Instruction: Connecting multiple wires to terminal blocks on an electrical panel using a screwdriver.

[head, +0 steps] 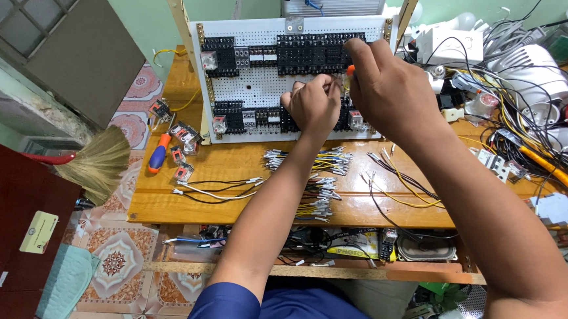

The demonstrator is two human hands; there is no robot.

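At board (262,86): right hand (384,87) fingers pinch screwdriver (350,71); left hand (313,105) fisted.

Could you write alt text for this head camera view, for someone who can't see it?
A person's left hand and right hand, the right gripping an orange-handled screwdriver, work at a white perforated panel of black relay sockets propped on a wooden table strewn with wires.

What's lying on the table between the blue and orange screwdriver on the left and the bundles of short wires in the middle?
In the head view, between the screwdriver and the wire bundles, loose black and white wires and two small clear relays lie on the wooden table.
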